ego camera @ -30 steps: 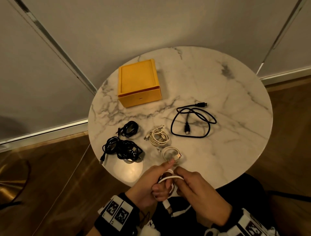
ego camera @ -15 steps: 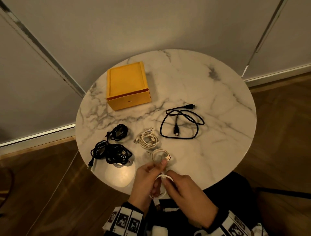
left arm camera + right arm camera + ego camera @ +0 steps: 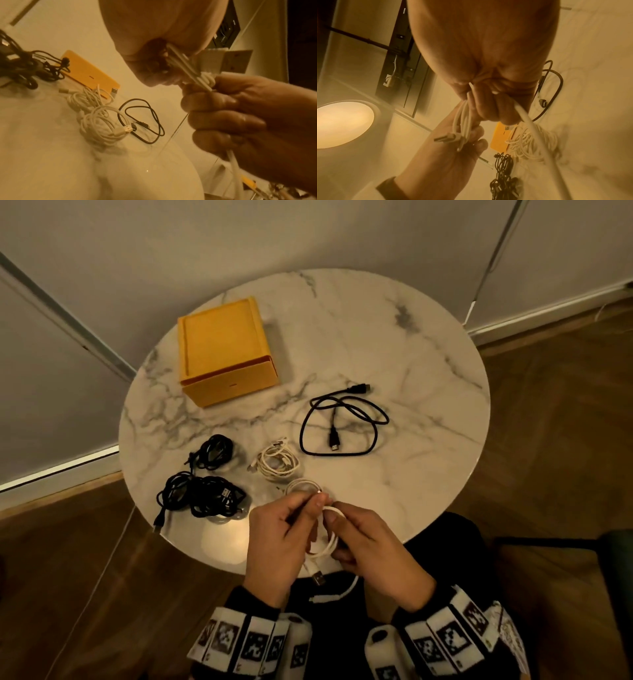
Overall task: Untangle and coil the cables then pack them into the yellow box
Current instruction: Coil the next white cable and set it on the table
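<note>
Hands raised over table edge; left grip, right grip still pinching white cable.

The grip on the white cable is seen from above and behind by the head view, looking forward and down. It is viewed at close range along the left hand from the left wrist, and along the right hand from the right wrist. The yellow box beyond the grip is shared by all views.
</note>
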`<state>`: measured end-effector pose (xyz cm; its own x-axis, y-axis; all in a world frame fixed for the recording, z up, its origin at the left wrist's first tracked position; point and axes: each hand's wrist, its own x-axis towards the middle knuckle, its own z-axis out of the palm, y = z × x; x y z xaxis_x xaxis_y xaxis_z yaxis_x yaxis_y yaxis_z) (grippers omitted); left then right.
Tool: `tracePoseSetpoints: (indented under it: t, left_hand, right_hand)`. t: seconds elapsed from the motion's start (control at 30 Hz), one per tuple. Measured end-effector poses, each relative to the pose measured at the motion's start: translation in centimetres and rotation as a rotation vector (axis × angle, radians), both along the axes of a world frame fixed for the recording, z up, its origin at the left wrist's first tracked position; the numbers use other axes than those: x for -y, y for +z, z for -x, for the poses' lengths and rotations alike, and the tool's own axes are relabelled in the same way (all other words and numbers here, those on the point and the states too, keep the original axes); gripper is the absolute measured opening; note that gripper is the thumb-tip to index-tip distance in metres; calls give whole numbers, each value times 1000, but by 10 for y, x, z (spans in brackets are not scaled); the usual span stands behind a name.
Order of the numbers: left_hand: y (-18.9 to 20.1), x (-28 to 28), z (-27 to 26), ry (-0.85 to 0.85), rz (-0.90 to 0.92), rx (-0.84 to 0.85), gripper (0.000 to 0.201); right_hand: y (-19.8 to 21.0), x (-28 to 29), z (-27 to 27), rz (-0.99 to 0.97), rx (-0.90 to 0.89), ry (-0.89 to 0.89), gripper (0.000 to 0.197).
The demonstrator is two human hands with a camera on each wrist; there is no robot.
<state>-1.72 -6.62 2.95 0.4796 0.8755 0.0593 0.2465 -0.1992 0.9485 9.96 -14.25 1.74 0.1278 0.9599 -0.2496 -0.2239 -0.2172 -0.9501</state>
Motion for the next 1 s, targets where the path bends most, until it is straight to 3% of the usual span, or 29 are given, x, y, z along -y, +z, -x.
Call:
tracePoseSetpoints:
  t: [0.1,0.23,0.3,0.4,0.57,0.67,0.73,0.87,1.0]
  left_hand:
    - [-1,-4,-3,-9,82,20,25]
    - [1,-8,0,37,160,51,31]
    - [3,-11,1,79,211,85,28]
    - [5,-13,3,104,258,128,25]
    - [10,-9,2,90,287,141,24]
    - [12,-10,2,123,290,151,24]
    - [14,-11,1,129,317,181,24]
    - [16,-5,-6,92,475,276,28]
    - [18,1,-16,21,484,226,34]
  right_hand:
    - [-2,1,-3,30,-102,-14,25]
    - [-4,9,-14,4,-23,-30,15]
    - [-8,16,-21,-35,199,-59,3]
    - [-15,29,-31,-81,632,-109,10]
    - [-16,34,-44,-35,924,-28,6]
    - [-17,31,-52,10,996,-82,2]
    - [-16,31,-58,39,822,-186,7]
    - [-11,25,-53,97,131,-373,6]
    - [-10,15,-37,59,-194,-421,10]
